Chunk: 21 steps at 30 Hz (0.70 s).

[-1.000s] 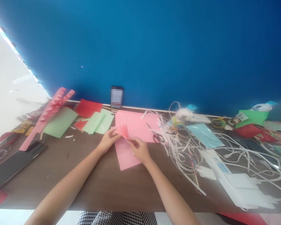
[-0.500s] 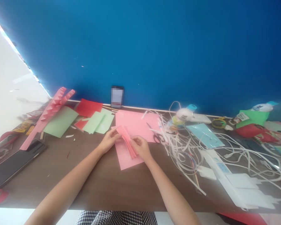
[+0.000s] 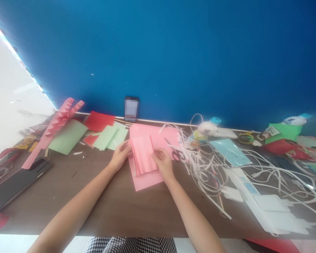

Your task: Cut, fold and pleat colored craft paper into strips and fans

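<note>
Between my hands is a pleated sheet of pink paper (image 3: 143, 154), spread fairly wide with its folds running away from me. My left hand (image 3: 122, 154) pinches its left edge, and my right hand (image 3: 162, 161) grips the right edge with bent fingers. Beneath it lies a larger flat sheet of pink paper (image 3: 144, 182) on the table. Scissors (image 3: 177, 153) with dark handles rest just right of the pleated sheet, partly over the pink paper.
Left are a zigzag-cut pink paper strip (image 3: 52, 130), green sheets (image 3: 68, 137), a red sheet (image 3: 100, 121) and a dark phone (image 3: 18, 182). Another phone (image 3: 131, 109) leans on the blue wall. Right are tangled white cables (image 3: 205, 172), a power strip (image 3: 249, 196) and a glue bottle (image 3: 207, 128).
The pleated pink paper has gone from a narrow gathered bundle to a wide spread sheet. My hands have moved slightly apart, each holding one side edge.
</note>
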Each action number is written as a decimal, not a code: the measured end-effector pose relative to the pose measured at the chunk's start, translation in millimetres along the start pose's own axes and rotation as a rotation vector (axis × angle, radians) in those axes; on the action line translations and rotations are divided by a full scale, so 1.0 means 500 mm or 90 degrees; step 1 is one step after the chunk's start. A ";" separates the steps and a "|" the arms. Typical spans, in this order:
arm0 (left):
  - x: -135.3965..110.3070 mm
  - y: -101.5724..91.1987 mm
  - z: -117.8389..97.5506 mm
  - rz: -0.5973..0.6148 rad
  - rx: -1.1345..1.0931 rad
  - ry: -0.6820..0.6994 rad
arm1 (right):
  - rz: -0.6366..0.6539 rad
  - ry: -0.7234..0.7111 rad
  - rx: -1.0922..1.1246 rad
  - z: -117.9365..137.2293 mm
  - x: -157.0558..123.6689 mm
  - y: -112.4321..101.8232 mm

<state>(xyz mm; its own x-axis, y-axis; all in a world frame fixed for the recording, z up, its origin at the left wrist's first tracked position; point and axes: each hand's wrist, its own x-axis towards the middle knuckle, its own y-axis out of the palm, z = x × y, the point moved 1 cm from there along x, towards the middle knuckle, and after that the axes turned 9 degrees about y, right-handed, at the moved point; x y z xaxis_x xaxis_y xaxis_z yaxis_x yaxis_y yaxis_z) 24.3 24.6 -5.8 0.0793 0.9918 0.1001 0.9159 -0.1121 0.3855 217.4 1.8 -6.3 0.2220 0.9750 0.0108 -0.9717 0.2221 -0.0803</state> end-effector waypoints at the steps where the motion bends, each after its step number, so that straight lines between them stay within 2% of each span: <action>1: 0.001 -0.001 0.001 -0.009 0.005 0.004 | -0.008 0.001 0.005 -0.001 0.002 -0.002; 5: 0.001 -0.004 0.005 -0.025 0.019 0.013 | -0.020 0.006 0.010 -0.002 0.006 -0.004; 10: 0.000 -0.004 0.004 -0.006 0.019 0.018 | -0.028 0.030 0.025 0.000 0.007 -0.005; 21: -0.001 -0.006 0.002 -0.008 0.005 0.018 | -0.012 0.056 0.055 0.001 0.005 -0.006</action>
<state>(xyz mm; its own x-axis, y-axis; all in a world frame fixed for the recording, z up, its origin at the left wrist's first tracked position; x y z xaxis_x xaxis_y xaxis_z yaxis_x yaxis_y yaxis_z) 22.0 24.7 -8.1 0.0575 0.9910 0.1208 0.9195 -0.0997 0.3803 221.0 3.7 -5.7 0.2425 0.9671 -0.0770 -0.9699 0.2436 0.0057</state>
